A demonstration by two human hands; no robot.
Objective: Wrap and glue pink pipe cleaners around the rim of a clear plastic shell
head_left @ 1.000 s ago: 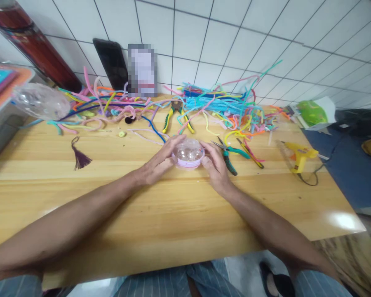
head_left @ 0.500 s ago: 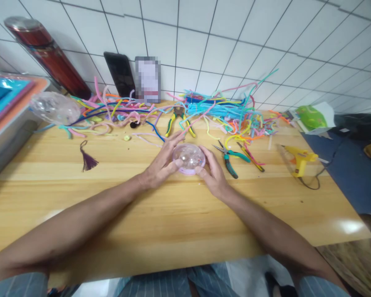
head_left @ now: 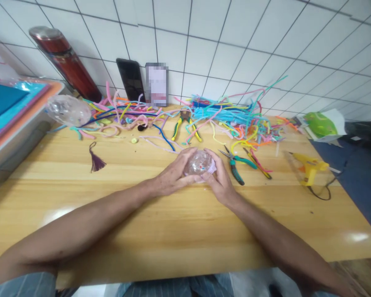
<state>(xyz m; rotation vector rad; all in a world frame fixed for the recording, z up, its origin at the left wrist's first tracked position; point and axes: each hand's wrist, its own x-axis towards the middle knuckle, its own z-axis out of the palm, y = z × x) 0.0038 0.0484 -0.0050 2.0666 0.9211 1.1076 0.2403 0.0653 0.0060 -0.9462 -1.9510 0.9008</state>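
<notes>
Between my two hands is a clear plastic ball [head_left: 199,162] with small coloured specks and a lilac pipe-cleaner band, which shows on its right side. My left hand [head_left: 179,170] wraps its left side, thumb along the near edge. From the right, my right hand [head_left: 219,175] grips the ball near the lilac band, its thumb close to the left thumb. The undersides of the fingers are hidden. Just right of my right hand lie teal-handled long-nose pliers [head_left: 235,165]. Beyond the ball are yellow-and-green pliers [head_left: 185,123].
Along the tiled wall lie heaps of pipe cleaners [head_left: 222,113], two phones [head_left: 131,80], and a red flask [head_left: 69,66]. Another clear ball [head_left: 68,110] and a dark tassel [head_left: 96,159] are left. A craft knife [head_left: 259,165] and yellow glue gun [head_left: 311,167] lie right.
The ball has been turned in my hands: its lilac band, level along the lower part before, now sits toward the right. My left hand reaches further around it. The camera view has shifted.
</notes>
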